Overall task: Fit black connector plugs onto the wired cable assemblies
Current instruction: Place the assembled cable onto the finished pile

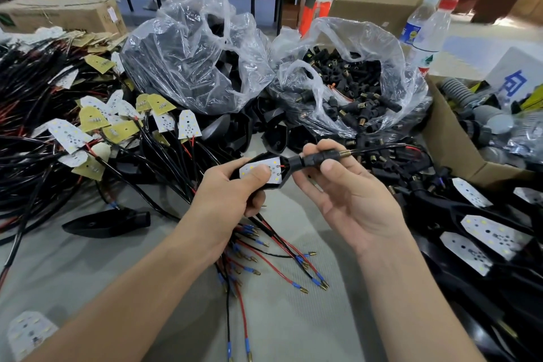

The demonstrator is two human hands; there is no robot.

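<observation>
Head view, lower middle: loose red and black wires (264,258) with blue sleeves and brass tips fan over the grey table (88,273), limp and light. Above them, at centre frame, the left hand (229,194) grasps a hard black shell (283,184), thumb pressed on its white light board (258,172). The right hand (346,194) pinches the black plug (311,159) at the shell's neck. That plug looks rubbery and matt (easy to grip, I judge), best held by its thick body, not the thin cable (382,148). Farther up, a crinkled clear bag (332,29) holds more plugs.

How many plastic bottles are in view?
2. Both stand at the far right, behind the bag of plugs: a white-capped bottle and, beside it, a red-capped bottle. Clutter could hide more.
</observation>
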